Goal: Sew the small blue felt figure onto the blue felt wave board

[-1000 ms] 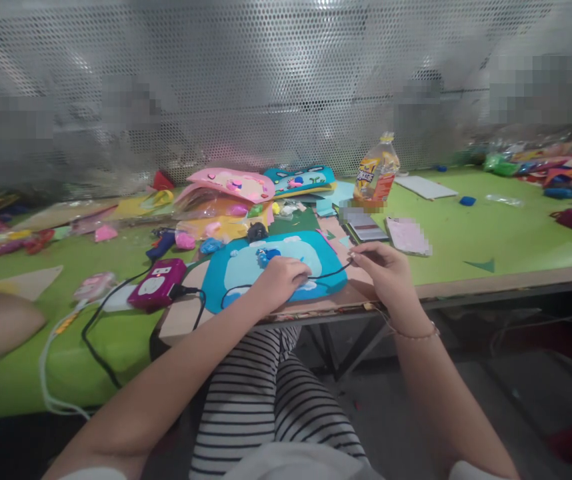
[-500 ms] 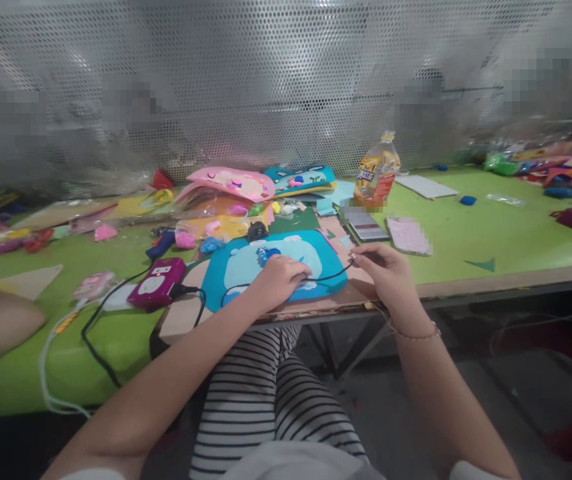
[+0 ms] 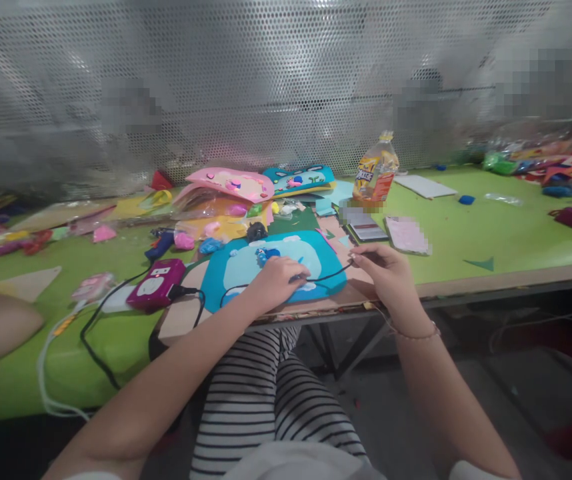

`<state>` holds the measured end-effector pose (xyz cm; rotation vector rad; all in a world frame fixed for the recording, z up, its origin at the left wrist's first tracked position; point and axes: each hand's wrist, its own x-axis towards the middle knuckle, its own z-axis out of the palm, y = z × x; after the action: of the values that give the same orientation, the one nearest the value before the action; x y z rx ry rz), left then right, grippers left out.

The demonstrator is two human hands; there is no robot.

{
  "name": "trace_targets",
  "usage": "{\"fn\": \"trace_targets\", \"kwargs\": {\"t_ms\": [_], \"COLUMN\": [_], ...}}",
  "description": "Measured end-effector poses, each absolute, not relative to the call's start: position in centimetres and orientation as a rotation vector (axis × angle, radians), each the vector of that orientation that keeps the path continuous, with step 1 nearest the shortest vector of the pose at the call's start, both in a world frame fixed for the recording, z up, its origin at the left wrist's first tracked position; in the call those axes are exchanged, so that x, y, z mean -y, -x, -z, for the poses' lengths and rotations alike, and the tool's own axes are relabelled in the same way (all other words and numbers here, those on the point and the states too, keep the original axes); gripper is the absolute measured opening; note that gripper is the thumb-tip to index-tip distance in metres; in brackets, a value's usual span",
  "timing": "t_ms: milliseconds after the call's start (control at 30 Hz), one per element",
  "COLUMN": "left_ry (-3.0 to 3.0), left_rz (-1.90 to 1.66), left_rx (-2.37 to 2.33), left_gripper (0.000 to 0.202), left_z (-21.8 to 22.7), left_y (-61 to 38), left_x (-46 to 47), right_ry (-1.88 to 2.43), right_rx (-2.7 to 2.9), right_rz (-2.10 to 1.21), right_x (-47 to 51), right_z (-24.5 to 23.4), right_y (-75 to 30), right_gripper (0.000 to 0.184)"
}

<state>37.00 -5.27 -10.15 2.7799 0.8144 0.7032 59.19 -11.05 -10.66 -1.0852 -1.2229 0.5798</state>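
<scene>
A thin black cable [image 3: 330, 276] runs between my hands above a blue foam board [image 3: 335, 260] with a pale blue middle. My right hand [image 3: 389, 273] pinches its end between thumb and fingertips, just off the board's right edge. Over the board, my left hand [image 3: 279, 283] is closed around the cable, its fingers curled and partly hiding it. Beside that hand, small blue clay shapes [image 3: 267, 255] sit on the board. A black cable plugs into a magenta box [image 3: 157, 285] on the left, and part of it passes behind my left forearm.
Behind the board lie a pink decorated board [image 3: 231, 181], another blue board [image 3: 301, 180] and a black lump [image 3: 257, 231]. A phone [image 3: 366, 225], a pale pink case [image 3: 407, 235] and a bottle [image 3: 376, 170] stand or lie to the right. Another person's arm [image 3: 1, 327] rests at left.
The fingers of my left hand have shifted slightly, showing more of the dark cable under them. My right hand has barely moved.
</scene>
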Motion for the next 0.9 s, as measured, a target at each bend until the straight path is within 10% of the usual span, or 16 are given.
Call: {"fn": "trace_targets", "kwargs": {"t_ms": [900], "left_ry": [-2.923], "left_rz": [-0.638], "left_rx": [-0.784], "left_gripper": [0.021], "left_z": [9.70], "left_y": [-37.11], "left_x": [6.03], "right_ry": [1.090], "right_rx": [1.246], "right_rz": [-0.567], "right_x": [11.02], "right_z": [10.68], "right_y": [-59.40], "right_gripper": [0.013]}}
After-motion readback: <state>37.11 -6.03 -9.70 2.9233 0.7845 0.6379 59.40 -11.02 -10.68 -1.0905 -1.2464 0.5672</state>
